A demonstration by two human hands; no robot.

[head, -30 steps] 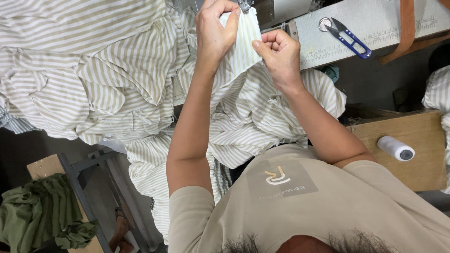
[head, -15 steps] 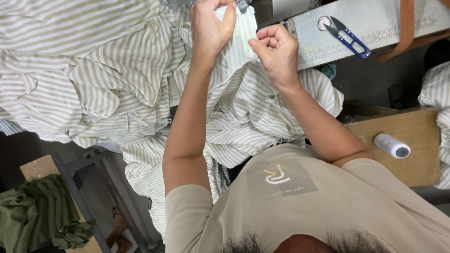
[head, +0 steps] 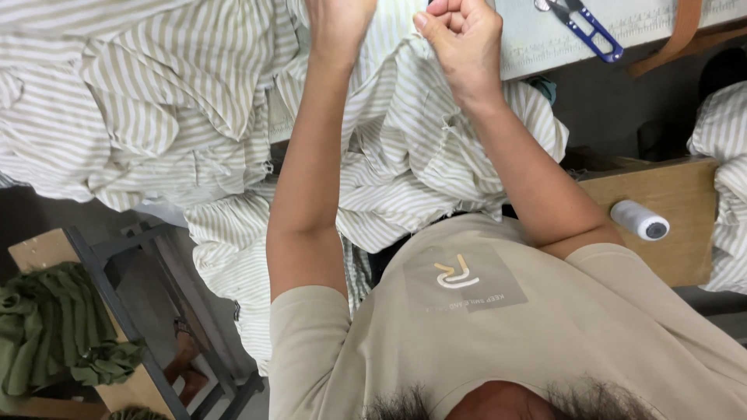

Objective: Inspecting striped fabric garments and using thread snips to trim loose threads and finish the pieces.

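Beige-and-white striped fabric (head: pixel 194 117) lies heaped across the table and drapes into my lap. My left hand (head: pixel 338 19) is at the top edge of the view, partly cut off, gripping a striped piece of that fabric. Beside it my right hand (head: pixel 463 39) is closed in a fist, pinching the edge of the same striped piece (head: pixel 389 47). Both forearms reach upward from my beige shirt.
Blue-handled thread snips (head: pixel 585 27) lie on the grey-white machine table (head: pixel 545 47) at top right. A white thread spool (head: pixel 640 220) rests on a wooden surface (head: pixel 677 202). Green cloth (head: pixel 47 334) sits on a stand at bottom left. More striped fabric (head: pixel 724 155) hangs at right.
Both hands have moved up toward the top of the view with the striped piece; the left hand is now partly out of frame. The view has shifted slightly downward.
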